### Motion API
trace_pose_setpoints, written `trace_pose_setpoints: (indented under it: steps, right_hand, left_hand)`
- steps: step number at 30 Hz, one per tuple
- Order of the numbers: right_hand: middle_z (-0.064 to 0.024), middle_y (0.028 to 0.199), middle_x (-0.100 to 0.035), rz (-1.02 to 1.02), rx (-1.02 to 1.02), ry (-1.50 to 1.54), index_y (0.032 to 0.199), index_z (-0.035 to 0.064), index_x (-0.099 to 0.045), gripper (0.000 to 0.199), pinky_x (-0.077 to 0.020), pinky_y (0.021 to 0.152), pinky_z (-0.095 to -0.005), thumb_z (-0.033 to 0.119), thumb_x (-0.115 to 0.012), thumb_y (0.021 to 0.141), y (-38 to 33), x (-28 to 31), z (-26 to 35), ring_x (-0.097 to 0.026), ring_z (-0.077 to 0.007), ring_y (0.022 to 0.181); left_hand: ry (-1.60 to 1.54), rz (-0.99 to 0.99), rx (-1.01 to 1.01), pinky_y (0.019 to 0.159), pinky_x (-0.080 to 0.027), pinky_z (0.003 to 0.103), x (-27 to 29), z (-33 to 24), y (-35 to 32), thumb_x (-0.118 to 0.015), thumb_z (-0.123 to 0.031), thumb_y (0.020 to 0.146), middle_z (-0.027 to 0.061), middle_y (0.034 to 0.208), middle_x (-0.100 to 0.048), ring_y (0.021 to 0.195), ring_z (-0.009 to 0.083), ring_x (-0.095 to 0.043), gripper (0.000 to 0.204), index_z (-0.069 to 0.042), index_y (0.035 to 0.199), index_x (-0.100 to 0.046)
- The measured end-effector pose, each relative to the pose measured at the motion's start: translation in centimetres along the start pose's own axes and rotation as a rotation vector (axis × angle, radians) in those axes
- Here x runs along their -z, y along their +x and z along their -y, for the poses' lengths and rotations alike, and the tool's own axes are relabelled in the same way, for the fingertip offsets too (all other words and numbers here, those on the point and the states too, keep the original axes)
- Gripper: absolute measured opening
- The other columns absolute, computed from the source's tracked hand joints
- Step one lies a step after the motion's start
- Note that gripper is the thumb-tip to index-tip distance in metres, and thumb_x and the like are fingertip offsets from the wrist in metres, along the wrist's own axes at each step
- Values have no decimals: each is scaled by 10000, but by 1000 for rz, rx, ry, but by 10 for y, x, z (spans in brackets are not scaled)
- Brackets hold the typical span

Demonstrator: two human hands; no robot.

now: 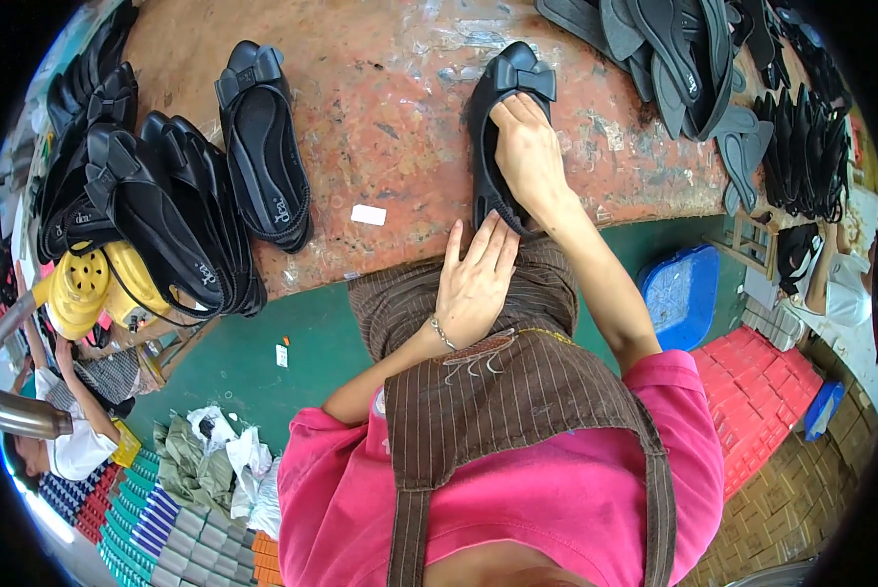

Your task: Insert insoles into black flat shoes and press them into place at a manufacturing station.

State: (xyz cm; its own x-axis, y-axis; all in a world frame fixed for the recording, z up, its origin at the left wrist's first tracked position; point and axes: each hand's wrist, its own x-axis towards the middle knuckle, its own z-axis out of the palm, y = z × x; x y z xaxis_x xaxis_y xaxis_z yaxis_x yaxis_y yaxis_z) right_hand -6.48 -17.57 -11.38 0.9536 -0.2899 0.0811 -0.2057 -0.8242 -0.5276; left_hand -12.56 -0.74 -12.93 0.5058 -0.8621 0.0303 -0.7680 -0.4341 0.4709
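Note:
A black flat shoe (pixel 485 117) with a bow on its toe lies on the worn reddish-brown table, toe pointing away from me. My right hand (pixel 532 152) reaches into it, fingers bent and pressed together against the inside behind the bow; the fingertips are hidden. At the heel end, my left hand (pixel 475 279) lies with fingers stretched out, their tips touching the heel. Farther left rests a similar bow shoe (pixel 266 147), its insole showing. Beside it leans a cluster of black bow shoes (pixel 160 220).
Dark grey insoles (pixel 654 49) are heaped at the table's far right, near a row of black shoe parts (pixel 806 152). A white label (pixel 369 214) lies on the table. Yellow clogs (pixel 79 289) sit at left. A blue basin (pixel 682 293) stands on the green floor; other people work at both sides.

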Motion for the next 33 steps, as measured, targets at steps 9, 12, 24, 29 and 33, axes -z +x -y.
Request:
trace_pose_setpoints:
  steps: [9, 12, 24, 29, 33]
  right_hand:
    - [-343, 1358, -450, 274, -158, -105, 1370, -132, -413, 642, -397, 1063, -506, -75, -541, 744, 5, 9, 8, -475, -476, 1246]
    - [-378, 1393, -400, 90, 8, -179, 1364, -159, -395, 656, -365, 1099, -517, -98, -523, 724, -2, 20, 22, -419, -509, 1299]
    - [-337, 1137, -535, -255, 290, -471, 1124, -138, -528, 340, -399, 1048, -494, -27, -449, 812, 6, -25, -17, -504, -471, 1143]
    - [-245, 986, -626, -40, 173, -336, 961, -80, -645, 211, -516, 839, -462, 29, -547, 809, 11, -5, -12, -613, -388, 938]
    - [-187, 1147, -697, 143, 161, 315, 1159, 39, -702, 443, -499, 994, -373, -88, -549, 764, -15, 53, -40, -677, -283, 1102]
  left_hand:
    - [92, -81, 40, 1163, -230, 559, -5, 2, 19, -514, -160, 889, 193, 1191, -634, 1325, 338, -454, 340, 45, 1118, -658]
    - [47, 51, 64, 1165, -233, 554, -5, 3, 18, -511, -154, 879, 205, 1180, -640, 1303, 341, -474, 349, 51, 1118, -661]
    - [-37, -56, 64, 1164, -254, 520, -8, 5, 20, -493, -139, 881, 212, 1231, -618, 1331, 331, -443, 366, 63, 1137, -659]
    - [2, -112, 44, 1154, -276, 506, 4, 3, 27, -506, -154, 890, 209, 1162, -638, 1313, 352, -454, 318, 53, 1046, -690]
    - [-356, -105, 81, 973, -479, 455, 49, 11, 27, -692, -289, 873, 143, 848, -700, 1000, 303, -673, 263, -32, 871, -747]
